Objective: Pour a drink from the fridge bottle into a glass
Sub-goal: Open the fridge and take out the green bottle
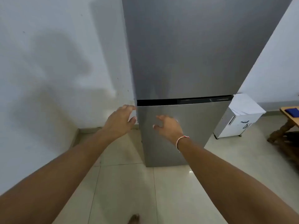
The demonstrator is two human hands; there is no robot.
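Note:
A tall grey two-door fridge (pixel 186 54) stands straight ahead with both doors closed; a dark gap separates the upper door from the lower door (pixel 194 126). My left hand (pixel 119 122) is at the left edge of the lower door, just under the gap, fingers spread and curled. My right hand (pixel 168 126), with a thread band on the wrist, hovers in front of the lower door's face, fingers apart and empty. No bottle or glass is in view.
A white wall (pixel 56 70) runs along the left of the fridge. A small white cabinet (pixel 239 120) stands to the right, and a wooden table (pixel 289 117) with a blue cloth is at the far right. Pale floor tiles (pixel 129 191) lie below.

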